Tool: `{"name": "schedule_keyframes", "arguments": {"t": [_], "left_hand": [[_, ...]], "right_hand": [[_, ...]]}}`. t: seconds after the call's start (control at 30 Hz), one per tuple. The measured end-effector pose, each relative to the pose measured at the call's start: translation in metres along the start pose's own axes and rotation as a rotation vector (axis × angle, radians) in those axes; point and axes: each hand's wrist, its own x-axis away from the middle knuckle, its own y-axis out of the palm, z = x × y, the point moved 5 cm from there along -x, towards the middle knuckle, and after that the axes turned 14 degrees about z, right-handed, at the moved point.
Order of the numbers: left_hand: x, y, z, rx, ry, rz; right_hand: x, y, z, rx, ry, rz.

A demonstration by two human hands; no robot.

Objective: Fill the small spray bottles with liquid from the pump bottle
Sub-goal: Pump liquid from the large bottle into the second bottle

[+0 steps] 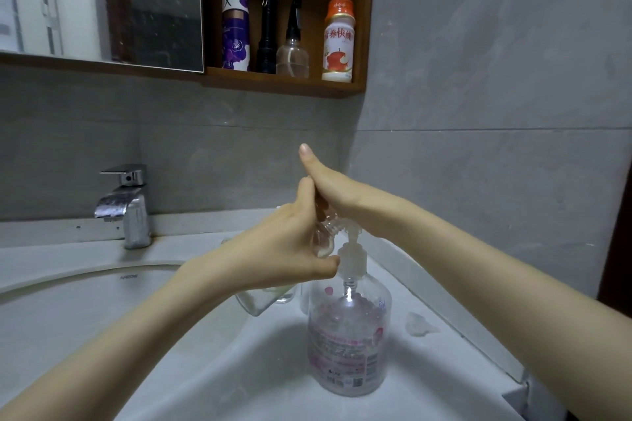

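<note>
White basin (102, 318): left hand (290, 246) grips small clear spray bottle (323, 241), my flat right hand (330, 186) presses clear pump bottle (349, 335). Filling; next, hold alignment.

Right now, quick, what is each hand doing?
Left hand: holding the small spray bottle.
Right hand: open, palm pressing down on top of the pump bottle.

Looked forward and down from head height, wide-angle, near and just above the pump bottle (349, 335). Faced the tiled walls (478, 61) behind the pump bottle. Caught the faucet (126, 205) well left of it and the wooden shelf (284, 84) high above it. Stood as the sole view.
</note>
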Motion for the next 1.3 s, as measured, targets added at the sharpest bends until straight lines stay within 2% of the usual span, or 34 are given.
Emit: {"name": "schedule_keyframes", "arguments": {"t": [0.17, 0.43, 0.57, 0.7, 0.83, 0.97, 1.13, 1.3], "left_hand": [[-0.003, -0.001, -0.003, 0.024, -0.029, 0.060], [-0.006, -0.001, -0.004, 0.082, -0.051, 0.076], [-0.007, -0.002, -0.003, 0.068, -0.041, 0.068], [-0.003, 0.001, -0.004, 0.044, -0.042, 0.039], [-0.003, 0.002, -0.005, 0.083, -0.056, 0.027], [-0.003, 0.001, -0.006, 0.098, -0.054, 0.029], [-0.002, 0.000, -0.006, 0.098, -0.052, 0.030], [-0.001, 0.001, -0.006, 0.071, -0.054, 0.015]], "right_hand": [[-0.002, 0.003, 0.003, 0.055, 0.000, -0.020], [0.001, 0.001, 0.000, 0.006, -0.057, -0.014], [-0.002, -0.004, -0.003, -0.019, -0.188, 0.169], [0.008, -0.019, 0.015, -0.381, -0.194, 0.444], [0.045, -0.019, 0.051, -0.417, -0.254, 0.585], [0.070, -0.012, 0.058, -0.460, -0.386, 0.518], [0.076, -0.008, 0.065, -0.432, -0.365, 0.449], [0.080, -0.003, 0.068, -0.528, -0.334, 0.345]]}}
